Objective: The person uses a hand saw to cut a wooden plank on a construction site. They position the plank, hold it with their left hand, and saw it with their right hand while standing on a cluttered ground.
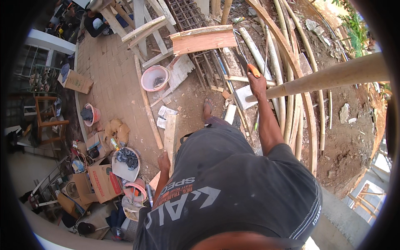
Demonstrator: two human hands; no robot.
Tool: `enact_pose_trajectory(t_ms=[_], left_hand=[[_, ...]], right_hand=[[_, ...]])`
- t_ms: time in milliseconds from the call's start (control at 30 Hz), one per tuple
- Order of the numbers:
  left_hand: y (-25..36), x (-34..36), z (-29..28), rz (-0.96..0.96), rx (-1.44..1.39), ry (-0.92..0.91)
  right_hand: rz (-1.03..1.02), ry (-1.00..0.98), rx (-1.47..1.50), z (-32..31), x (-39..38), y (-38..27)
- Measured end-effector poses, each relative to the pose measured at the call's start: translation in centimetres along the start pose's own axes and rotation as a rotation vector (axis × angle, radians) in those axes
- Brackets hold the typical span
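My right hand [257, 84] is closed round the orange handle of a handsaw [252, 71], held out ahead of me. Its dark blade points up and left, toward a reddish wooden board [203, 41] resting by the rebar. Low at my left side, my left hand [164, 161] is closed at the edge of a pale wooden plank [170, 135], which it seems to grip; its fingers are partly hidden. Beside my right forearm, a thick round pole [325, 77] slants across from a pale flat base.
A pink bucket [155, 78] stands left of the board, near a wooden trestle [146, 31]. Long poles [287, 83] lie on the right over dirt. Cardboard boxes [104, 181] and another bucket [91, 114] crowd the left. A person [98, 23] crouches at the far left.
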State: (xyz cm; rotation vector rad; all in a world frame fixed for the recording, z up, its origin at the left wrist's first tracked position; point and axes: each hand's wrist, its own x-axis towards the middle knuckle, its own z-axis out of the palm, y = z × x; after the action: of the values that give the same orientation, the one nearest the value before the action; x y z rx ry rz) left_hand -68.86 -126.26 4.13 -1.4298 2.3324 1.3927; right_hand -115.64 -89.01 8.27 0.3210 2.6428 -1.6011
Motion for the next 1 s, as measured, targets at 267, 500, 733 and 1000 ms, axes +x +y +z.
enact_pose_trajectory(t_ms=[267, 500, 733, 1000], left_hand=[[7.9, 9.7, 1.3, -0.109, -0.042, 0.176], [13.7, 22.8, 2.4, -0.009, -0.067, 0.03], [23.6, 34.6, 4.6, 0.305, 0.084, -0.068], [32.5, 38.8, 6.0, 0.394, 0.547, -0.468]], right_hand=[[-0.052, -0.012, -0.051, -0.8, 0.5, -2.8], [-0.25, -0.141, 0.108, 1.7, 3.5, -15.1], [-0.124, -0.172, 0.16, 4.6, 3.3, -19.7], [0.147, 0.087, 0.191, -4.4, -4.9, -19.1]])
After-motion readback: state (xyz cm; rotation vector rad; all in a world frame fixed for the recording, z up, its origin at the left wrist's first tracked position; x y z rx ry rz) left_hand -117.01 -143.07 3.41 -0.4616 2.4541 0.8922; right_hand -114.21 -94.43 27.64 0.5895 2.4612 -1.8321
